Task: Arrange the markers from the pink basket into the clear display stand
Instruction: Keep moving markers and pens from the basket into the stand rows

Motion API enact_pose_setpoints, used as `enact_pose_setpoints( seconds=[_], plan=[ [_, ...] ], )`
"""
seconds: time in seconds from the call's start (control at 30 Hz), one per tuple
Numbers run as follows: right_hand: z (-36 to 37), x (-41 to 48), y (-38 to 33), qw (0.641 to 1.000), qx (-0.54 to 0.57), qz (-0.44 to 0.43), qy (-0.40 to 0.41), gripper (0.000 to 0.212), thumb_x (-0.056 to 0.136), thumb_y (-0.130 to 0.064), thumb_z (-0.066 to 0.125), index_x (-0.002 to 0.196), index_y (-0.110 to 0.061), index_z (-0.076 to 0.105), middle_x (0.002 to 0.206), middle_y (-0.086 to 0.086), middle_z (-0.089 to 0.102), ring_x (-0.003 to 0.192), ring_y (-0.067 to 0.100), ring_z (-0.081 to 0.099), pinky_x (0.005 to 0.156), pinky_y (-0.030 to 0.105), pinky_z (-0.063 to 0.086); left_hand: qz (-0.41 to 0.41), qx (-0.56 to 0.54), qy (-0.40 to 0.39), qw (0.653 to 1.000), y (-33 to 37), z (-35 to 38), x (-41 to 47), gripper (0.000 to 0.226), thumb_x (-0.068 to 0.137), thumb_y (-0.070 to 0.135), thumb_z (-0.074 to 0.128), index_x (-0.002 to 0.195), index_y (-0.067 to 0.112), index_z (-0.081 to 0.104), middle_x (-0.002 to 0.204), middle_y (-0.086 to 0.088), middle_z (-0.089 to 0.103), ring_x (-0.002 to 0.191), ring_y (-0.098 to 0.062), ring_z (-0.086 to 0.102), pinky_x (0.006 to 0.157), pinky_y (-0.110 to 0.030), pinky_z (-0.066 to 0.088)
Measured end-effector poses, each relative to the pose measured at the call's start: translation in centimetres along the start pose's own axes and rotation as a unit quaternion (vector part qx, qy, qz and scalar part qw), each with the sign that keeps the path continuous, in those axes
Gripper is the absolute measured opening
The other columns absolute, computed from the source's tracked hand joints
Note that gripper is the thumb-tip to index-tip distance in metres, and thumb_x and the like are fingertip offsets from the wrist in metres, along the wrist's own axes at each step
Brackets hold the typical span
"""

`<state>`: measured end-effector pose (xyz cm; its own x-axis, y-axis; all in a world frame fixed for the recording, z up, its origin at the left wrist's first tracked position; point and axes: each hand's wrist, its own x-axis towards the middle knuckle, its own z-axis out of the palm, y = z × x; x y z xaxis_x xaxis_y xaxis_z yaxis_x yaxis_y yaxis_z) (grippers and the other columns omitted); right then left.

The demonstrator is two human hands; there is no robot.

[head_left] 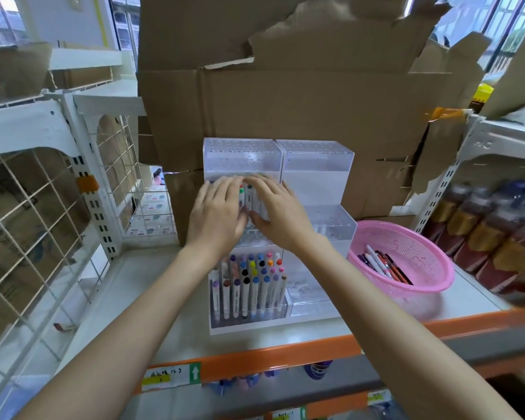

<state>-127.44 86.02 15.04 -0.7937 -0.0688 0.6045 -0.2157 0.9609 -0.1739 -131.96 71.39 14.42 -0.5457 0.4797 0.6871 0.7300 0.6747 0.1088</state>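
1. the stand (315, 165), clear and stepped in three tiers, sits mid-shelf (176, 313) with its back against torn cardboard boxes (285, 101).
2. the left hand (215, 213) and right hand (276, 210) meet at the middle tier's left half. their fingers are fairly straight and spread, laid over a bunch of white markers (245, 198) standing there, one hand pressing from each side. the fingertips are blurred.
3. the hands hide most of that bunch and the holes under it.
4. the lowest tier's left half is packed with an upright front row (246, 283), coloured caps up; both wrists pass just above it.
5. the basket (422, 286), pink, stands just right of the stand. a few loose pens (382, 265) lie slanted in its bottom.
6. dark bottles (497, 237) crowd the shelf right of the basket.
7. a white wire grid (28, 222) walls the left.
8. paper labels (167, 378) sit on the orange edge (285, 356) below.
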Motion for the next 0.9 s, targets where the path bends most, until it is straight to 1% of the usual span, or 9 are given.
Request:
enact_pose_setpoints(
  seconds=[0.1, 0.2, 0.27, 0.37, 0.43, 0.53, 0.63, 0.7, 0.9],
  plan=[
    [-1.4, -0.8, 1.0, 0.999, 0.002, 0.028, 0.02, 0.059, 0.085, -0.019, 0.066, 0.139, -0.014, 0.044, 0.144, 0.002, 0.045, 0.138, 0.023, 0.035, 0.116, 0.043, 0.022, 0.026, 0.004, -0.017, 1.0, 2.2, 0.3, 0.7, 0.059, 0.087, 0.023, 0.06, 0.139, 0.003, 0.042, 0.14, -0.015, 0.048, 0.132, -0.03, 0.043, 0.114, -0.047, 0.026],
    [-2.7, -2.7, 3.5, 0.997, -0.015, 0.06, 0.035, 0.055, 0.084, -0.021, 0.067, 0.135, -0.015, 0.048, 0.14, 0.002, 0.05, 0.13, 0.025, 0.044, 0.11, 0.044, 0.031, 0.052, -0.004, -0.024, 0.998, 5.1, 1.4, 1.2, 0.056, 0.088, 0.025, 0.06, 0.138, 0.004, 0.045, 0.139, -0.014, 0.05, 0.13, -0.03, 0.044, 0.112, -0.046, 0.029],
    [-3.7, -4.4, 6.0, 0.994, -0.035, 0.094, 0.035, 0.053, 0.084, -0.02, 0.066, 0.134, -0.015, 0.05, 0.136, 0.003, 0.054, 0.122, 0.028, 0.05, 0.105, 0.046, 0.036, 0.074, -0.022, -0.029, 0.997, 7.4, 2.6, 1.5, 0.048, 0.089, 0.027, 0.055, 0.13, 0.003, 0.052, 0.128, -0.014, 0.057, 0.121, -0.031, 0.052, 0.107, -0.045, 0.037],
    [-5.5, -7.3, 9.7, 0.984, -0.062, 0.166, 0.028, 0.047, 0.085, -0.021, 0.062, 0.131, -0.015, 0.052, 0.131, 0.005, 0.056, 0.119, 0.031, 0.051, 0.107, 0.047, 0.033, 0.113, -0.045, -0.05, 0.991, 11.3, 4.6, 1.8, 0.044, 0.084, 0.032, 0.041, 0.112, 0.006, 0.063, 0.104, -0.01, 0.066, 0.095, -0.03, 0.062, 0.089, -0.037, 0.047],
    [-6.8, -9.3, 12.0, 0.979, -0.07, 0.188, 0.038, 0.042, 0.083, -0.019, 0.062, 0.125, -0.015, 0.056, 0.125, 0.006, 0.058, 0.113, 0.031, 0.053, 0.102, 0.046, 0.038, 0.139, -0.067, -0.057, 0.986, 14.2, 6.3, 2.0, 0.041, 0.08, 0.031, 0.044, 0.108, 0.008, 0.064, 0.098, -0.009, 0.066, 0.089, -0.03, 0.063, 0.08, -0.035, 0.05],
    [-8.8, -12.1, 15.5, 0.974, -0.095, 0.204, 0.037, 0.043, 0.079, -0.016, 0.062, 0.122, -0.014, 0.058, 0.12, 0.005, 0.061, 0.105, 0.031, 0.057, 0.091, 0.04, 0.043, 0.162, -0.099, -0.078, 0.979, 18.4, 9.0, 2.7, 0.046, 0.077, 0.032, 0.041, 0.109, 0.007, 0.063, 0.102, -0.01, 0.064, 0.09, -0.031, 0.063, 0.078, -0.038, 0.052],
    [-10.0, -14.6, 19.2, 0.963, -0.117, 0.241, -0.004, 0.047, 0.082, -0.022, 0.059, 0.129, -0.015, 0.055, 0.128, 0.006, 0.057, 0.112, 0.03, 0.055, 0.094, 0.039, 0.042, 0.179, -0.116, -0.104, 0.971, 22.2, 11.7, 3.4, 0.045, 0.079, 0.032, 0.041, 0.107, 0.004, 0.062, 0.103, -0.013, 0.062, 0.094, -0.031, 0.06, 0.08, -0.039, 0.052],
    [-10.2, -16.2, 21.6, 0.953, -0.121, 0.277, -0.036, 0.05, 0.085, -0.025, 0.058, 0.133, -0.016, 0.051, 0.133, 0.005, 0.054, 0.117, 0.029, 0.052, 0.094, 0.038, 0.042, 0.178, -0.128, -0.13, 0.967, 24.3, 13.7, 3.6, 0.039, 0.082, 0.027, 0.049, 0.109, 0.002, 0.06, 0.105, -0.015, 0.061, 0.096, -0.034, 0.059, 0.079, -0.041, 0.052],
    [-8.8, -19.2, 27.3, 0.927, -0.1, 0.33, -0.147, 0.053, 0.089, -0.028, 0.055, 0.14, -0.021, 0.042, 0.141, 0.003, 0.047, 0.128, 0.024, 0.044, 0.097, 0.036, 0.04, 0.088, -0.053, -0.321, 0.941, 27.5, 20.0, 3.8, 0.048, 0.091, 0.035, 0.052, 0.13, 0.009, 0.044, 0.125, -0.011, 0.049, 0.112, -0.03, 0.049, 0.088, -0.043, 0.046]
  ],
)
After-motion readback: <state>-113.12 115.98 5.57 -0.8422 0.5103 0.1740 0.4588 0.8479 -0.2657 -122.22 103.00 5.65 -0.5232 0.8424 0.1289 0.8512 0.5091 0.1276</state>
